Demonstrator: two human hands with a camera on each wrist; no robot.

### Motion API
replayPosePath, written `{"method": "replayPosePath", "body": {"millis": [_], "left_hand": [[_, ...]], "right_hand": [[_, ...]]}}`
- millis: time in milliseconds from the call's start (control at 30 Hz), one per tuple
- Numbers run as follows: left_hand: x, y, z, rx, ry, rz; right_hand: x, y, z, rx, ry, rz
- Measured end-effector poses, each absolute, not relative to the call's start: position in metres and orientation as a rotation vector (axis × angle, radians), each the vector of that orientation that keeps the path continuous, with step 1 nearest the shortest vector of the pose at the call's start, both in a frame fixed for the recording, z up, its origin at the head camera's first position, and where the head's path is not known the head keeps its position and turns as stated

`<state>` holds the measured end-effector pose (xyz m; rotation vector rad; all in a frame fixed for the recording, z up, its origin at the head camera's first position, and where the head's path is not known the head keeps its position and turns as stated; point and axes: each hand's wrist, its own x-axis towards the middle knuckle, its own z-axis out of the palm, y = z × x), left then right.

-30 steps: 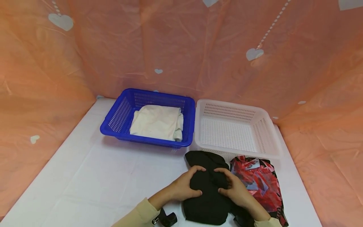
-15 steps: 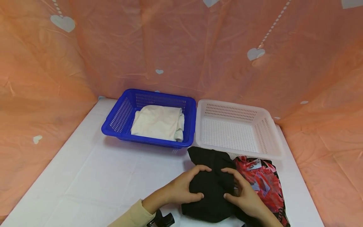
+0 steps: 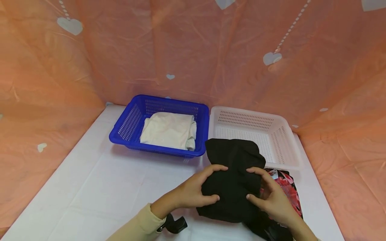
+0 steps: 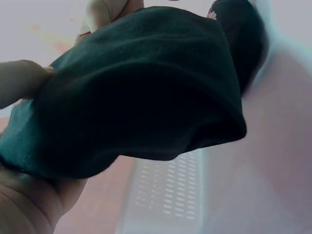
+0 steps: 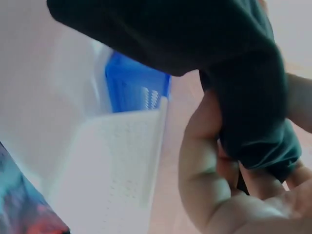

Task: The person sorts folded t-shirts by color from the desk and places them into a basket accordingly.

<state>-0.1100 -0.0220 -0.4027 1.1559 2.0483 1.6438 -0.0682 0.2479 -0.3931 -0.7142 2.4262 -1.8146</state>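
A folded black cloth [image 3: 233,184] is raised off the table, its far end in front of the white basket [image 3: 291,157]. My left hand [image 3: 193,190] grips its left side, with the thumb and a finger on top. On the right side, my right hand [image 3: 272,199] holds it the same way. Seen from the left wrist, the cloth [image 4: 146,97] bulges and its folded layers hang open at one edge. The right wrist view has my right hand's fingers curled under the cloth [image 5: 248,102]. A red floral-patterned black fabric [image 3: 291,190] lies partly hidden behind my right hand.
A blue basket [image 3: 116,139] with a folded white cloth [image 3: 167,130] in it stands left of the white basket. An orange curtain [image 3: 193,50] with hearts closes off the back and sides. A black wrist device [image 3: 176,225] shows by the left sleeve.
Both hands have lifted the black cloth and carried it forward and slightly right, so it now overlaps the white basket's front edge in view. More of the floral fabric is covered.
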Motion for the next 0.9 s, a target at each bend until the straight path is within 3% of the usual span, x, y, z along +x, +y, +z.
{"method": "replayPosePath", "body": {"millis": [467,900], "left_hand": [[-0.133,-0.006,-0.386,1.176,2.240,1.674],[-0.155,0.012,-0.384,1.029,2.473,1.722]], "right_hand": [[-0.096,0.267,-0.362,-0.855,2.479,-1.797],[-0.114,0.272,-0.347,-0.681,2.795,-1.529]]}}
